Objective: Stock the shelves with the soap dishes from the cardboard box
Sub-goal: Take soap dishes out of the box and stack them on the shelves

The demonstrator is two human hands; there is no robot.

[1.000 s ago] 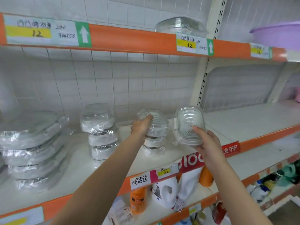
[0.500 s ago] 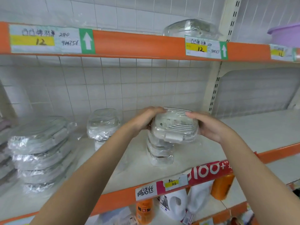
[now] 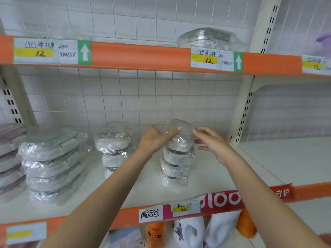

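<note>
At nine o'clock sits a big pile of wrapped trays (image 3: 50, 163). Next to it is a stack of wrapped soap dishes (image 3: 114, 145). My left hand (image 3: 154, 140) rests its thumb on the top dish (image 3: 180, 135) of the middle stack (image 3: 176, 163), fingers loose. That dish sits on top of the stack, at twelve o'clock on the shelf (image 3: 250, 169). My right hand (image 3: 213, 144) is at three o'clock from it, fingers wide, holding nothing.

Clear wrapped soap dish (image 3: 180, 136) tops the right stack (image 3: 176, 165) on the shelf (image 3: 206, 174); sits level.
</note>
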